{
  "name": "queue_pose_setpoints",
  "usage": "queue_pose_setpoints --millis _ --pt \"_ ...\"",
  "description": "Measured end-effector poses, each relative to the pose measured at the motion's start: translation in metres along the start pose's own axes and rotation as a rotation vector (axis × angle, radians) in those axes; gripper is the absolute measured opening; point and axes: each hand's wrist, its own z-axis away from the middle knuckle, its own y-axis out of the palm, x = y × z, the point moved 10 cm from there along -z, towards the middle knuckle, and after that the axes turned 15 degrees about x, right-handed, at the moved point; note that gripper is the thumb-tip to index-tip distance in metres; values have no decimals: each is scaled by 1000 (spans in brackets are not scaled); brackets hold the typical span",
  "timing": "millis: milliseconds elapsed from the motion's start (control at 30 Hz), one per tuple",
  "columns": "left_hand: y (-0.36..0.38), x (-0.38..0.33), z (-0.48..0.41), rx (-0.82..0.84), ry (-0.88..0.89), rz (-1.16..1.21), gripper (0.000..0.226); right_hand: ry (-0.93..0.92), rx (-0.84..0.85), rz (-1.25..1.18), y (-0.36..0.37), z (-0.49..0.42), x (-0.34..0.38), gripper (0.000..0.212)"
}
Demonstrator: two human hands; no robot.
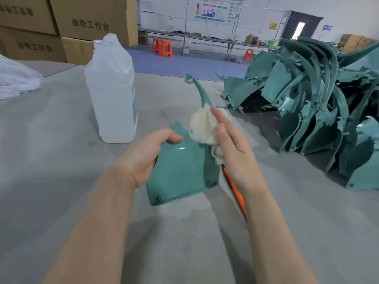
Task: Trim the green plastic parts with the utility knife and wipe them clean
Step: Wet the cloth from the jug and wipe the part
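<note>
A green plastic part (180,171) with a long curved arm reaching away from me lies on the grey table (61,160). My left hand (147,154) grips its left edge, thumb on top. My right hand (231,146) holds a crumpled off-white cloth (205,128) against the part's upper right side, with the fingers stretched out over the cloth. An orange utility knife (233,189) lies on the table under my right wrist, partly hidden by it.
An uncapped translucent plastic bottle (112,89) stands just left of the part. A big pile of green parts (317,111) fills the right side. Cardboard boxes (61,27) stand at the back left, white material (16,80) at the far left edge.
</note>
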Motion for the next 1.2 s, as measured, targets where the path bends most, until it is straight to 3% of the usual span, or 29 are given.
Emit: queue_pose_setpoints --millis 67,233,433,600,667,733,900,967,1100,1200 --pt "-1 3 3 -13 -36 -50 27 22 14 110 6 -4 1 35" --pt "4 4 3 -17 -48 -27 20 90 -214 83 -6 -8 -7 25" --pt "16 11 1 39 -96 -67 25 338 -367 -139 -25 -6 -41 17" --pt "20 14 -1 55 -122 -92 23 398 -493 -160 -44 9 -51 33" --pt "17 12 -1 43 -100 -83 22 407 -577 -393 -53 17 -60 34" --pt "12 10 -1 24 -82 -88 21 409 -554 -594 -49 20 -62 31" --pt "11 10 2 -4 -127 -197 21 354 -137 -358 -19 3 -44 9" --pt "4 5 5 -71 -111 -219 17 363 -107 -393 -13 3 -47 5" --pt "5 -13 4 16 63 -226 35 361 -401 -460 -37 14 -56 19" --pt "4 -27 6 143 244 -102 60 320 -639 -735 -49 25 -72 16"
